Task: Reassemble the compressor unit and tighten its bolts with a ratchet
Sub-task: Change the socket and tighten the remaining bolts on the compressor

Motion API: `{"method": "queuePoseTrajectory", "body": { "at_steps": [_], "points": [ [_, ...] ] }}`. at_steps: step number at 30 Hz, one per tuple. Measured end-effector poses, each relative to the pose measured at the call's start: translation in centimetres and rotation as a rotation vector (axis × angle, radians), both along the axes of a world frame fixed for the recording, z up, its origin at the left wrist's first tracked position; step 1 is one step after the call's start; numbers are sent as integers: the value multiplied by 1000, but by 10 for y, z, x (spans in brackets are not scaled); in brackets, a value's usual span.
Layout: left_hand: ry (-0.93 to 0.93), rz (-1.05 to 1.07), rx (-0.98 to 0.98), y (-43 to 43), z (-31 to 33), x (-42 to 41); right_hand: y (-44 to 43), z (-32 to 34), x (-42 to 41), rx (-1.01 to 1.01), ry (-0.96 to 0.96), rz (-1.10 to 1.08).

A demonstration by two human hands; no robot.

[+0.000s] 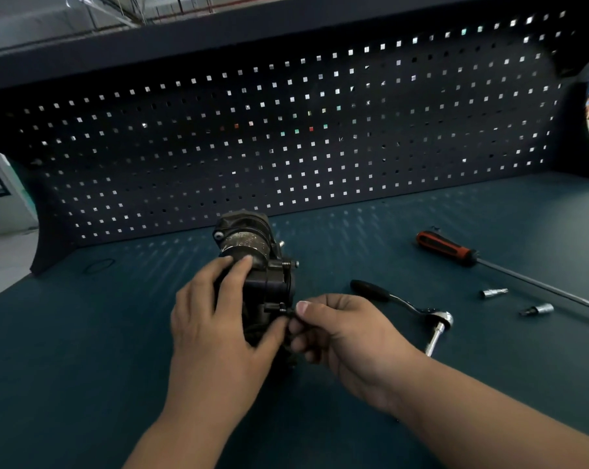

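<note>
A dark compressor unit (252,252) lies on the green bench mat (83,350), its pulley end facing away from me. My left hand (218,319) grips its near body, fingers over the top and thumb at the lower right. My right hand (340,330) pinches a small dark bolt (284,310) at the unit's right flange between thumb and forefinger. Two more bolt heads stick out of the flange higher up. The ratchet (408,308), black handle and chrome head with an extension, lies on the mat just right of my right hand.
A long screwdriver (448,247) with a red and black handle lies at the back right, its shaft running toward the right edge. Two chrome sockets (493,293) (538,309) lie near it. A black O-ring (98,265) sits at the back left. A perforated back panel (286,137) closes the bench.
</note>
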State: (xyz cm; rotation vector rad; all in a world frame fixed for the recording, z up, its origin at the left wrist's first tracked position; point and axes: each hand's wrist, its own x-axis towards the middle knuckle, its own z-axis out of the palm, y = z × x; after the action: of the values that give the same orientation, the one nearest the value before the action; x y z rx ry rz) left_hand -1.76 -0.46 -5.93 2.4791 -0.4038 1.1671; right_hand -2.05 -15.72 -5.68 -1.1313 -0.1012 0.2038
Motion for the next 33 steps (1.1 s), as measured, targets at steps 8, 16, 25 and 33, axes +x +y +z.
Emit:
{"method": "queuePoseTrajectory", "body": {
  "at_steps": [8,16,25,33],
  "points": [
    [-42,-7,12,0,-3,2,2,1,-3,-64,-133,-87],
    [-7,-5,16,1,-1,2,15,-14,-4,6,-84,-172],
    [-23,-14,10,3,-4,3,5,-7,0,-147,-234,-194],
    [6,-31,35,10,-2,1,-4,-3,2,-189,-259,-65]
  ]
}}
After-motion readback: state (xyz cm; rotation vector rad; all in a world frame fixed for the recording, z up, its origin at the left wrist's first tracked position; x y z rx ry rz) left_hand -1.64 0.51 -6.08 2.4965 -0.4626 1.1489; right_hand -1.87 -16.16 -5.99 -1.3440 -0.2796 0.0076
